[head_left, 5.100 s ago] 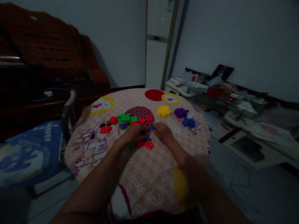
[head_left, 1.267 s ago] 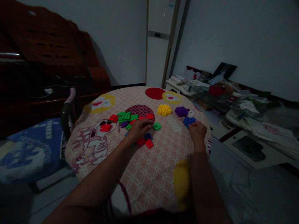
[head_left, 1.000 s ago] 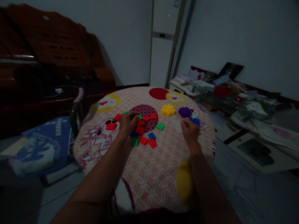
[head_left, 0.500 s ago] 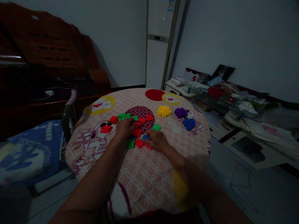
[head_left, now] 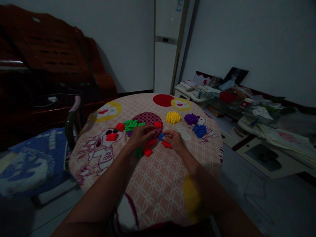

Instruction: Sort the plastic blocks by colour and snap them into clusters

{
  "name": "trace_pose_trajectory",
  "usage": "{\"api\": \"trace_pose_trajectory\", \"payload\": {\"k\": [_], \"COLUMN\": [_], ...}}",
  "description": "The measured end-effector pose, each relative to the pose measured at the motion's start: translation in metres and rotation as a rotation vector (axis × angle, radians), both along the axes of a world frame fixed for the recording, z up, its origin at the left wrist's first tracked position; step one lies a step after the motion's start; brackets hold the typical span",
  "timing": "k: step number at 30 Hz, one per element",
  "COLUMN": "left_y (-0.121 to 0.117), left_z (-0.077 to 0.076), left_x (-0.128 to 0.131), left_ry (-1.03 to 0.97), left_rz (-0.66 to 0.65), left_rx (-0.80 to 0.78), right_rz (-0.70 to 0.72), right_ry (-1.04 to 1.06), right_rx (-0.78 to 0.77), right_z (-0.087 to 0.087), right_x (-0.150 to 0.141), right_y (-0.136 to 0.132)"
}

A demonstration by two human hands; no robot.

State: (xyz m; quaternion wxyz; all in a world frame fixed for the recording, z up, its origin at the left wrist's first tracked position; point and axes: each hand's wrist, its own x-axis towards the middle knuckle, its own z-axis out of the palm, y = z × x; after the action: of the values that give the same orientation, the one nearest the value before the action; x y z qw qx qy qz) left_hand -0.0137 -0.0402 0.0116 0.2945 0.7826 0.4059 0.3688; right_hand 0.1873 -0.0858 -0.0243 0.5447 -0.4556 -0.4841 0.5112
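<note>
Counted one each: yellow cluster (head_left: 173,117), purple cluster (head_left: 191,119), blue cluster (head_left: 199,130) | pinched blue block (head_left: 162,137) in right hand (head_left: 174,140), beside red block (head_left: 166,144) | half-curled left hand (head_left: 140,137), couldn't tell hold | shifted blue block rightward since earlier

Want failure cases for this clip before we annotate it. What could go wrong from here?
1. The right hand has a blue block at its fingertips, right by a red block; it might knock or drag the red one.
2. The left hand hides part of the loose blocks around it, so pieces there could be missed.
3. The blue cluster sits close to the purple cluster; a careless placement could mix them.
</note>
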Motion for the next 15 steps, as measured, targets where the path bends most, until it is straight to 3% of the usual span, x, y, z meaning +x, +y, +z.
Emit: {"api": "trace_pose_trajectory", "payload": {"k": [2, 5, 15], "left_y": [-0.006, -0.006, 0.0], "left_z": [0.001, -0.003, -0.009], "left_x": [0.009, 0.016, 0.005], "left_ry": [-0.031, -0.064, -0.403], "left_rz": [-0.146, -0.239, -0.102], "left_rx": [-0.041, -0.096, -0.417], "right_rz": [0.057, 0.094, 0.026], "right_ry": [0.005, 0.023, -0.007], "right_rx": [0.013, 0.019, 0.117], "right_z": [-0.002, -0.006, -0.009], "right_x": [-0.005, -0.008, -0.003], "right_y": [-0.001, -0.001, 0.005]}}
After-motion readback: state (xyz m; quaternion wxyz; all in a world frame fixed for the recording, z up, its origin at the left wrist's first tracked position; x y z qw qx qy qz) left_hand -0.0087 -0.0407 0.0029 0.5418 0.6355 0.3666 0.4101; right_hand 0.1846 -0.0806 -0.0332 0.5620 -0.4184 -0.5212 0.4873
